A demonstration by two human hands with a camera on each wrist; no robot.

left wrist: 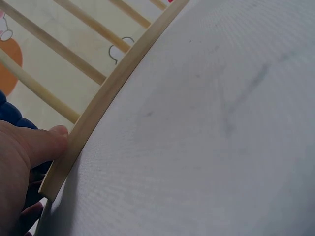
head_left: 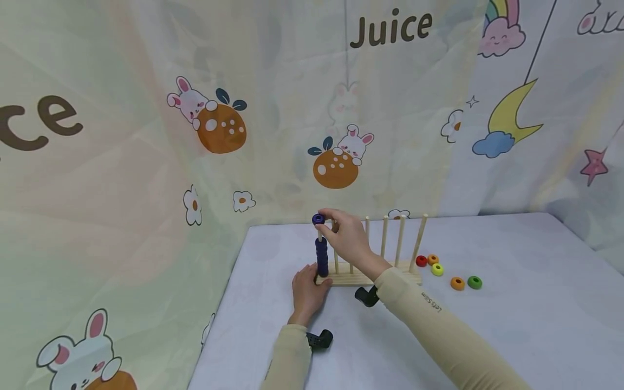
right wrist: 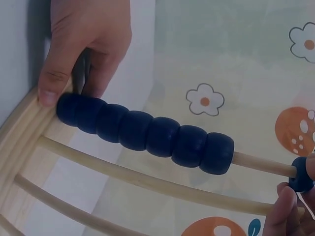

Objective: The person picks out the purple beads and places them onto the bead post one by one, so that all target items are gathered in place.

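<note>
My right hand (head_left: 350,236) pinches a dark blue wooden bead (right wrist: 298,180) between thumb and fingertips, right at the top of the leftmost peg (right wrist: 261,163). Below it, a stack of several blue beads (head_left: 322,260) fills the lower part of that peg, with bare wood showing between stack and held bead. At the left end of the wooden base (head_left: 363,278), my left hand (head_left: 307,293) grips the rack, its thumb (left wrist: 55,142) on the front edge and its other fingers partly hidden behind.
Several bare pegs (head_left: 401,241) rise from the base to the right. Loose beads lie right of the rack on the white table (head_left: 531,303): a red bead (head_left: 421,261), a yellow bead (head_left: 434,271), orange ones and a green bead (head_left: 470,284). A printed cloth (head_left: 278,162) hangs behind.
</note>
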